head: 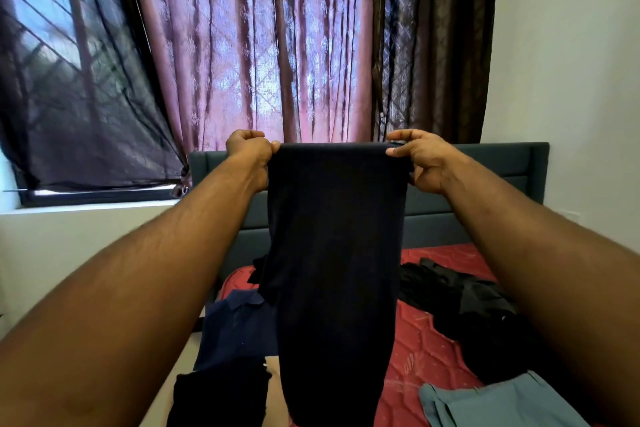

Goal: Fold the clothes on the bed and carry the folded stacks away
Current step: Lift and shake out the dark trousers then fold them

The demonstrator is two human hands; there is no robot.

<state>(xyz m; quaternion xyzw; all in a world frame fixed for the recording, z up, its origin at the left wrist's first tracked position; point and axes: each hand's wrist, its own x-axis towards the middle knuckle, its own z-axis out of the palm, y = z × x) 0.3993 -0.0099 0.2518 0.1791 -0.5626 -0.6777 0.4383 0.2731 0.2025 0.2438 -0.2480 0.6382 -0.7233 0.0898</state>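
Note:
A long dark navy garment (334, 270) hangs straight down in front of me, held up at its top edge. My left hand (250, 153) grips the top left corner and my right hand (419, 158) pinches the top right corner between thumb and fingers. Both arms are stretched forward above the bed with the red mattress (429, 350). On the mattress lie a navy polo shirt (235, 326), a black garment (218, 399) at the near left, a rumpled black pile (474, 315) on the right and a grey-blue garment (495, 402) at the near right.
A dark teal headboard (502, 163) stands behind the bed. Pink and brown curtains (263, 38) cover the window behind it, with a dark net over the window (69, 80) at the left. White walls flank both sides.

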